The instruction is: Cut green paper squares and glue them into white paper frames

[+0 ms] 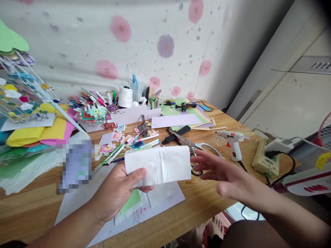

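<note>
My left hand (121,187) holds a folded white sheet of paper (158,165) by its left end, above the wooden table (207,203). My right hand (219,170) is open, fingers spread, just to the right of the paper and above the handles of a pair of scissors (192,146). Those scissors lie flat on the table, blades pointing to the back left. Under the held paper lie white sheets (165,196) and a green paper piece (131,201).
A white glue gun (234,139) stands to the right, beside a power strip (267,162) with cables. Coloured paper (38,131), markers, a white thread spool (125,96) and small paper crafts crowd the back left. A black cutter (176,135) lies behind the scissors.
</note>
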The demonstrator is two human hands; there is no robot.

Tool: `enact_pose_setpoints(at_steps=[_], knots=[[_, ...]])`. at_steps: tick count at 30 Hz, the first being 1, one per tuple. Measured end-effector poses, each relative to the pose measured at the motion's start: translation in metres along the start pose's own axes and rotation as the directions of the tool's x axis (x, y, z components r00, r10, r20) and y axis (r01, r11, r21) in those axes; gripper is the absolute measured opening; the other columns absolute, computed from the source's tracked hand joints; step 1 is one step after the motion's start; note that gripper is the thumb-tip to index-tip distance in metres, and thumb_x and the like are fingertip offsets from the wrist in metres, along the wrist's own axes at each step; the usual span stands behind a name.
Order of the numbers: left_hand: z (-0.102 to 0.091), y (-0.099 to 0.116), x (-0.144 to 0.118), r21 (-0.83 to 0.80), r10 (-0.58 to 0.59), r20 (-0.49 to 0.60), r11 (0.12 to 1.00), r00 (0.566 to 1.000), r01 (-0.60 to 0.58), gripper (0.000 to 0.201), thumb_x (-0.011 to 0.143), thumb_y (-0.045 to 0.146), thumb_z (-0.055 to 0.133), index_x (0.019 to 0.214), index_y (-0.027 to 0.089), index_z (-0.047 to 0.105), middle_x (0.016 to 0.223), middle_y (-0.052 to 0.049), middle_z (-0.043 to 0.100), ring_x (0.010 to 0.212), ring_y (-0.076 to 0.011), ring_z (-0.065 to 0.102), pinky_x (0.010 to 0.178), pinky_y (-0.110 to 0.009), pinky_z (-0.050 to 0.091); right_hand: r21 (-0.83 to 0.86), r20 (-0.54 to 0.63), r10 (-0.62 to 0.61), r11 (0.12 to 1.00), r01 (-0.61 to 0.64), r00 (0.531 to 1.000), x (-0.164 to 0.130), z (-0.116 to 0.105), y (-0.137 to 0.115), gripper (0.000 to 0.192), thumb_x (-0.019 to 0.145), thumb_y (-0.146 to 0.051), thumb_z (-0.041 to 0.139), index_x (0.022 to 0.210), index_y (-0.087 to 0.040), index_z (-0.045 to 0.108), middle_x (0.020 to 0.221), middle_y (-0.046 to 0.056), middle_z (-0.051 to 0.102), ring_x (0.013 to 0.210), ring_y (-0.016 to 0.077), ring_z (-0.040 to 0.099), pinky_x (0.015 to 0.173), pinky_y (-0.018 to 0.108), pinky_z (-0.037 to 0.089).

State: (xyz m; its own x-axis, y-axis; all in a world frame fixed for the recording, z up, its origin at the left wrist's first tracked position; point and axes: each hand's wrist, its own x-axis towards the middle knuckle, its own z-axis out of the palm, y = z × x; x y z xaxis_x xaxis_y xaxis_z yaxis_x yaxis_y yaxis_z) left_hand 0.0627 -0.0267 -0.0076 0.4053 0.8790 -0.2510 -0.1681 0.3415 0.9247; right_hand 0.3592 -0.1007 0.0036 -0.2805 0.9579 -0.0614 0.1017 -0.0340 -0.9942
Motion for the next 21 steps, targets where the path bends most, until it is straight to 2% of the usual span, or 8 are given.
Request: enact_pose_setpoints(at_steps=[3, 5, 8, 11, 15, 18, 20, 21], knots=[[0.001, -0.003, 0.001, -0.005, -0.001, 0.005, 1.0, 1.0, 0.001, 0.026, 0.078, 0.027, 0.069, 0.103, 0.023, 0.069, 0.09, -0.004, 0.071, 0.074, -0.0157, 0.062, 0.06, -0.026, 0.055, 0.305, 0.07, -0.007, 0.952, -0.015, 0.998, 0.059, 0.034, -0.005, 0.065, 0.07, -0.049, 0.075, 0.126, -0.024, 0.056, 0.112, 0.01, 0.066, 0.097, 0.0241, 0.062, 0.086, 0.041, 0.048], [-0.001, -0.003, 0.003, 0.003, 0.008, 0.0, 1.0, 1.0, -0.008, 0.025, 0.078, 0.027, 0.069, 0.103, 0.022, 0.069, 0.094, -0.006, 0.071, 0.074, -0.0158, 0.062, 0.06, -0.027, 0.056, 0.38, 0.067, 0.005, 0.925, -0.03, 0.998, 0.077, 0.043, 0.0, 0.043, 0.068, -0.038, 0.08, 0.106, -0.021, 0.068, 0.09, 0.005, 0.071, 0.08, 0.0182, 0.065, 0.075, 0.033, 0.051], [-0.005, -0.003, 0.008, 0.018, 0.038, 0.0, 0.999, 0.999, -0.038, 0.02, 0.077, 0.025, 0.07, 0.096, 0.022, 0.072, 0.096, -0.006, 0.072, 0.076, -0.0179, 0.064, 0.06, -0.028, 0.057, 0.388, 0.011, 0.033, 0.921, -0.034, 0.999, 0.085, 0.041, 0.01, 0.014, 0.07, -0.026, 0.079, 0.08, -0.018, 0.073, 0.069, -0.001, 0.069, 0.059, 0.0096, 0.06, 0.058, 0.021, 0.047], [-0.009, -0.003, 0.012, 0.014, 0.063, -0.008, 0.998, 0.998, -0.063, 0.019, 0.075, 0.026, 0.071, 0.094, 0.022, 0.074, 0.099, -0.007, 0.071, 0.082, -0.0215, 0.065, 0.06, -0.03, 0.058, 0.396, -0.051, 0.021, 0.918, 0.001, 0.998, 0.087, 0.037, 0.015, 0.01, 0.068, -0.023, 0.079, 0.077, -0.019, 0.074, 0.062, -0.004, 0.065, 0.051, 0.0063, 0.053, 0.047, 0.017, 0.041], [-0.014, 0.002, 0.014, 0.0, 0.112, 0.012, 0.994, 0.994, -0.112, 0.017, 0.067, 0.022, 0.077, 0.083, 0.024, 0.076, 0.092, -0.004, 0.073, 0.075, -0.0198, 0.068, 0.065, -0.031, 0.058, 0.414, -0.081, -0.026, 0.909, 0.057, 0.996, 0.092, 0.04, 0.009, 0.007, 0.068, -0.023, 0.076, 0.075, -0.022, 0.075, 0.062, -0.003, 0.065, 0.051, 0.0075, 0.054, 0.046, 0.018, 0.042], [-0.028, 0.015, 0.013, 0.056, 0.027, 0.139, 0.998, 0.99, -0.035, 0.015, 0.065, 0.026, 0.078, 0.08, 0.022, 0.077, 0.081, -0.007, 0.074, 0.071, -0.022, 0.069, 0.069, -0.033, 0.056, 0.408, -0.053, -0.08, 0.908, 0.094, 0.995, 0.094, 0.044, 0.005, 0.004, 0.071, -0.021, 0.071, 0.068, -0.023, 0.073, 0.061, -0.003, 0.064, 0.052, 0.0094, 0.057, 0.048, 0.021, 0.045], [-0.038, 0.027, 0.013, 0.134, -0.073, 0.281, 0.99, 0.957, 0.036, 0.027, 0.065, 0.033, 0.077, 0.088, 0.018, 0.077, 0.087, -0.011, 0.075, 0.08, -0.0264, 0.07, 0.076, -0.034, 0.054, 0.382, -0.023, -0.125, 0.916, 0.124, 0.992, 0.094, 0.044, 0.004, 0.007, 0.073, -0.019, 0.068, 0.067, -0.022, 0.072, 0.062, -0.002, 0.064, 0.052, 0.0102, 0.057, 0.049, 0.023, 0.045], [-0.041, 0.033, 0.014, 0.142, -0.099, 0.359, 0.989, 0.928, 0.05, 0.039, 0.062, 0.038, 0.078, 0.096, 0.017, 0.075, 0.096, -0.013, 0.074, 0.091, -0.0295, 0.068, 0.082, -0.035, 0.052, 0.359, -0.006, -0.149, 0.922, 0.141, 0.989, 0.094, 0.044, 0.004, 0.009, 0.074, -0.018, 0.066, 0.068, -0.022, 0.071, 0.062, -0.002, 0.064, 0.053, 0.0104, 0.057, 0.049, 0.023, 0.045]])
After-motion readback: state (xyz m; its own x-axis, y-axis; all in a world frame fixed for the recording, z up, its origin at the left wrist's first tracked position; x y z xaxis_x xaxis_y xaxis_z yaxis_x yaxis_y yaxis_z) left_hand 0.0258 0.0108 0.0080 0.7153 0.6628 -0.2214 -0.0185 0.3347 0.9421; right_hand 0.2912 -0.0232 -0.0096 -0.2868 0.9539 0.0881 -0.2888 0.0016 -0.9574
